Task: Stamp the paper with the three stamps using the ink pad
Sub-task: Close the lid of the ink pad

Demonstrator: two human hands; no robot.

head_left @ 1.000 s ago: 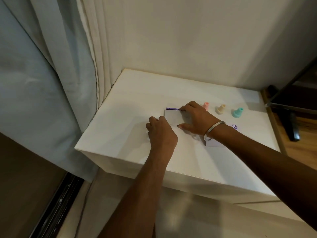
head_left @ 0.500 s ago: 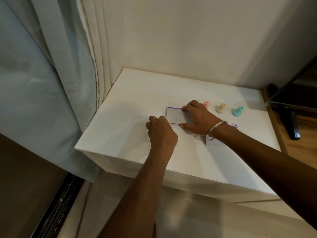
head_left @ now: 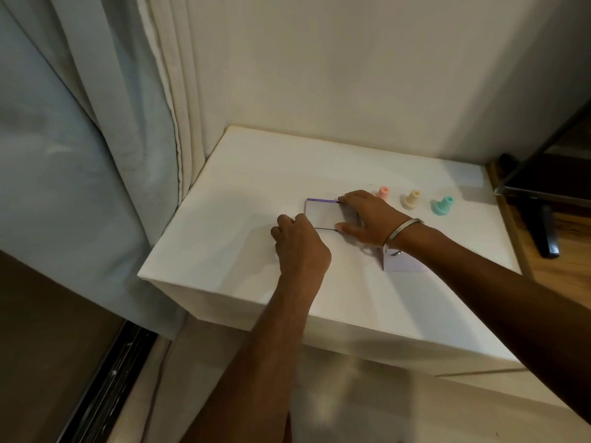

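Observation:
A flat ink pad case (head_left: 321,215) with a purple rear edge lies on the white table (head_left: 243,219). My right hand (head_left: 367,219) grips its right end, fingers on the far and near edges. My left hand (head_left: 300,247) pinches its near left corner. Three upright stamps stand in a row behind: pink (head_left: 382,192), cream (head_left: 411,199) and teal (head_left: 443,206). A small paper (head_left: 401,265) lies under my right wrist, mostly hidden.
A pale curtain (head_left: 80,155) hangs at the left beside the table. The wall is right behind the table. A dark stand with a black foot (head_left: 547,231) sits on the wooden floor at the right. The table's front edge drops off near me.
Both hands stay on the ink pad case. Its lid has come down a little, so the purple strip at its rear looks thinner.

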